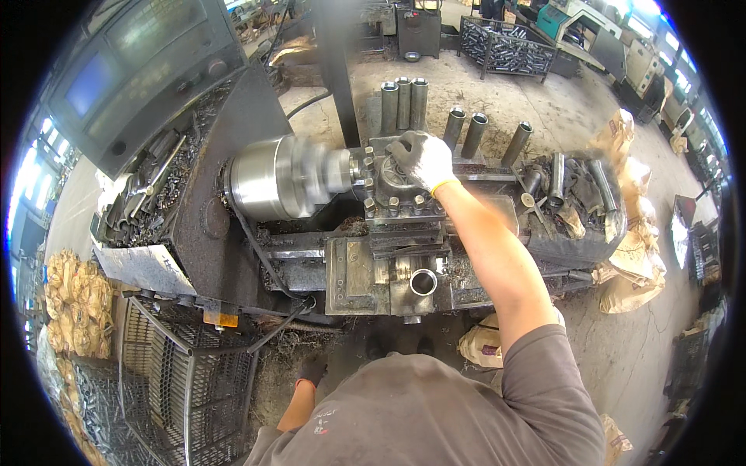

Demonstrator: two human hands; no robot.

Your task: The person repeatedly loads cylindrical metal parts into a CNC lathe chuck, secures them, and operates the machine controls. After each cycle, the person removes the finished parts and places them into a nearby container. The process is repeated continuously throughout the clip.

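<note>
In a white glove with dirty grey fingers, my right hand is curled over the top of the lathe's square tool post. Whatever its fingers close on is hidden beneath them. Left of the tool post, the lathe chuck is blurred toward its front, as if spinning, beside a blurred bright metal piece. My left hand, in a dark glove with an orange cuff, hangs low by my side. Its fingers are too dark to make out. A short metal tube stands upright on the carriage nearest me.
Several steel tubes stand upright behind the tool post. More tubes lie with dark rags in a tray at the right. Metal shavings fill the left tray. A mesh cage stands at lower left, and brown sacks lie at right.
</note>
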